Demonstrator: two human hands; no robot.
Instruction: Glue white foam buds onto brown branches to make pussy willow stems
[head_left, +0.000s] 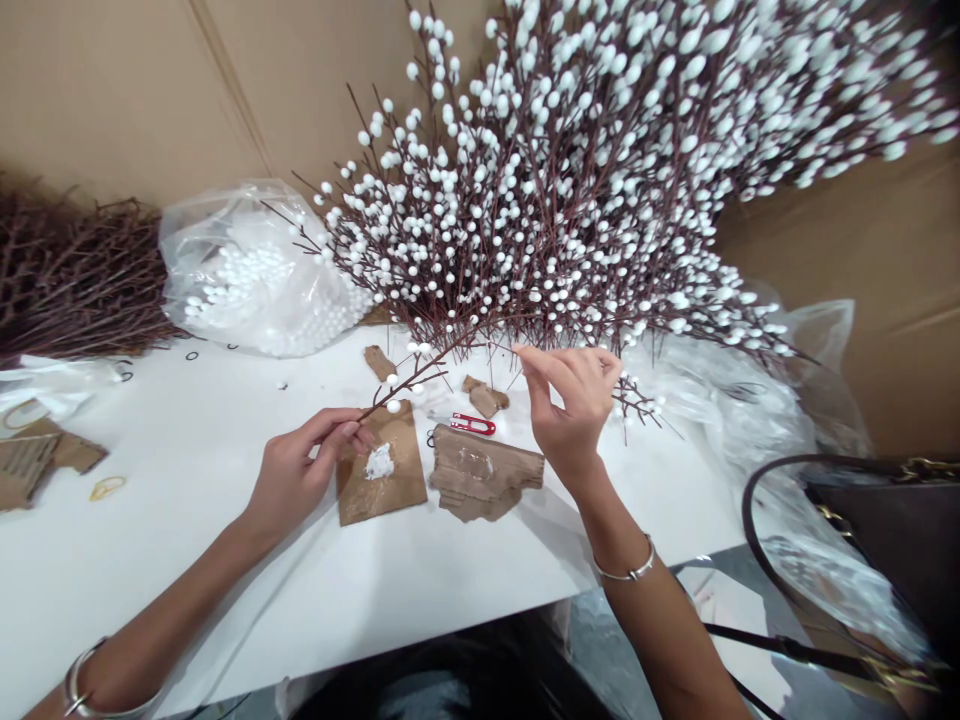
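My left hand pinches the stem of a thin brown twig that carries a few white beads, holding it just above a cardboard scrap with a white dab of glue on it. My right hand is raised to the right, its fingers pinched together at the tips near the base of the big heap of beaded branches. What the fingertips hold, if anything, is too small to make out. Small red snips lie on the white table between my hands.
A clear bag of loose white beads sits at the back left, beside a pile of bare brown twigs. Torn cardboard pieces lie in the middle and at the left edge. A dark handbag and crumpled plastic are at the right.
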